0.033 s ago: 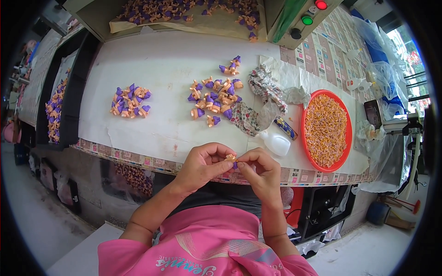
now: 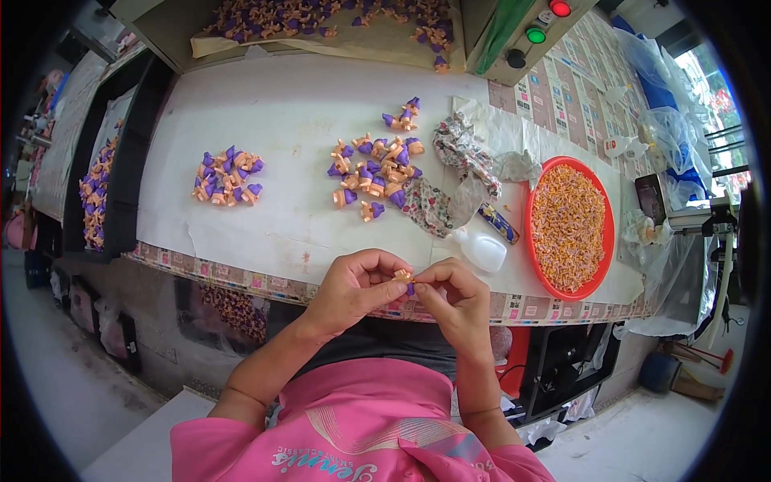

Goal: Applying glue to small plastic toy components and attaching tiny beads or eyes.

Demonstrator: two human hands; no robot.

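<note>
My left hand [image 2: 353, 285] and my right hand [image 2: 454, 299] meet at the front edge of the white table [image 2: 281, 104], fingertips pinched together on one small orange and purple piece [image 2: 404, 278]. Beyond them lies a loose heap of the same orange and purple pieces [image 2: 373, 173]. A tighter heap [image 2: 227, 178] sits further left, and a few more pieces [image 2: 401, 119] lie behind. To the right, a round red tray [image 2: 532, 241] is filled with tiny orange parts.
A white squeeze bottle [image 2: 479, 247], a blue tube [image 2: 498, 222] and a patterned cloth [image 2: 450, 173] lie between the heap and the tray. A control box with red and green buttons [image 2: 534, 34] stands at the back. Black bins of pieces [image 2: 100, 189] line the left side.
</note>
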